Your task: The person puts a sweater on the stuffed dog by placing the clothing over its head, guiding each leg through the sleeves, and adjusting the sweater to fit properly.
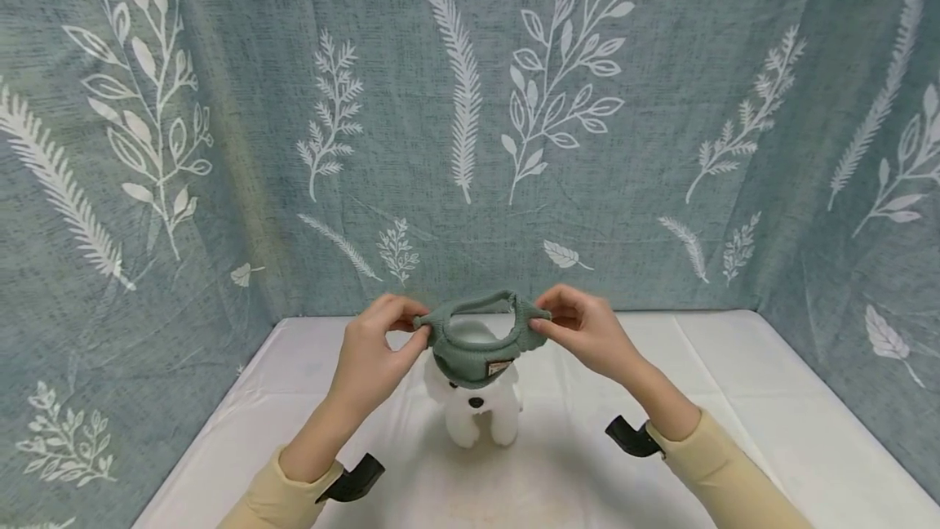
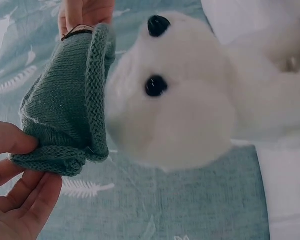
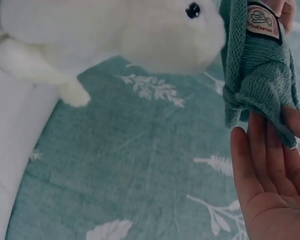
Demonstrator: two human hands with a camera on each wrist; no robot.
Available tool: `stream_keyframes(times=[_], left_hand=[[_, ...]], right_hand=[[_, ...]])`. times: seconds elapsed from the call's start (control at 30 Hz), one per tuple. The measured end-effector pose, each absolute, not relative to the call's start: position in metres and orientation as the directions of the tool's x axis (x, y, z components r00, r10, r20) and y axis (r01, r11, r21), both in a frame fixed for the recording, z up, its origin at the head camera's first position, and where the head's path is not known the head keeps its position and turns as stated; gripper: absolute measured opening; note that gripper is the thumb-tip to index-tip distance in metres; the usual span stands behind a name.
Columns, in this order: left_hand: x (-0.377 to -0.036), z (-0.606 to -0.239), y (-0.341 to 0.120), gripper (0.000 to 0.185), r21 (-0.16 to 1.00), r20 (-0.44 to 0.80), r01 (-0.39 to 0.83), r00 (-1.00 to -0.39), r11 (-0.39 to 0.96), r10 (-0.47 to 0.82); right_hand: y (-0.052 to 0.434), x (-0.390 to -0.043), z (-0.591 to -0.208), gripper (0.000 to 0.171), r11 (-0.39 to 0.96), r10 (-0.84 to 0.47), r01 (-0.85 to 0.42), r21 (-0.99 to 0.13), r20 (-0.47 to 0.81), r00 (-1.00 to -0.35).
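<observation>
I have both hands up over the white table [image 1: 734,398], each pinching one side of the green knit hat [image 1: 481,341]. My left hand [image 1: 378,341] has the rim caught between thumb and fingertips, the other fingers loosely bent beneath it; in the left wrist view the thumb presses on the rolled rim from above while the fingers lie under it. My right hand [image 1: 583,329] pinches the opposite side the same way, and the right wrist view shows its fingers [image 3: 265,165] fairly straight along the knit, with the thumb over the edge.

Held from two sides like this, the hat is stretched wide, its opening pulled into a long oval. It sits at the top of the white plush dog [image 1: 476,402], the rim just at the head and above the dark eyes [image 2: 155,86] (the crown does not look seated, though I cannot tell how far the head is inside). The small label [image 3: 263,21] faces forward, toward me.

The dog stands upright near the table's middle, between my forearms, with the leaf-patterned cloth [image 1: 470,104] hanging behind.
</observation>
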State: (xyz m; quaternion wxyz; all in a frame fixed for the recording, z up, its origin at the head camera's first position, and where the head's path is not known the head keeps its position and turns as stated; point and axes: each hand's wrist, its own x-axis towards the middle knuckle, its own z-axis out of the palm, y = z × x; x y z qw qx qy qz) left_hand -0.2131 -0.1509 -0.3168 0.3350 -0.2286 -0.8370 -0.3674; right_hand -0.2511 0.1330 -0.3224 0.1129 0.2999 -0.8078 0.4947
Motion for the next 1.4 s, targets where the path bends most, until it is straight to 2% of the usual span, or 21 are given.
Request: stream_keyframes(times=[0.37,0.87,1.1,1.4], left_hand=[[-0.214,-0.325,-0.163,0.015,0.471,0.717,0.602,-0.687,0.645,0.119],[-0.225,-0.344,-0.171,0.012,0.558,0.619,0.508,-0.781,0.657,0.079],[-0.227,-0.351,-0.176,0.01,0.61,0.563,0.467,-0.824,0.64,0.065],[-0.225,-0.355,-0.183,0.011,0.626,0.528,0.437,-0.847,0.646,0.061]], right_hand=[[0.116,-0.261,-0.331,0.015,0.312,-0.388,-0.589,-0.745,0.466,-0.795],[0.108,-0.272,-0.347,0.021,0.366,-0.356,-0.548,-0.753,0.43,-0.829],[0.103,-0.273,-0.352,0.018,0.417,-0.334,-0.521,-0.745,0.407,-0.85],[0.102,-0.266,-0.343,0.021,0.426,-0.283,-0.472,-0.772,0.382,-0.88]])
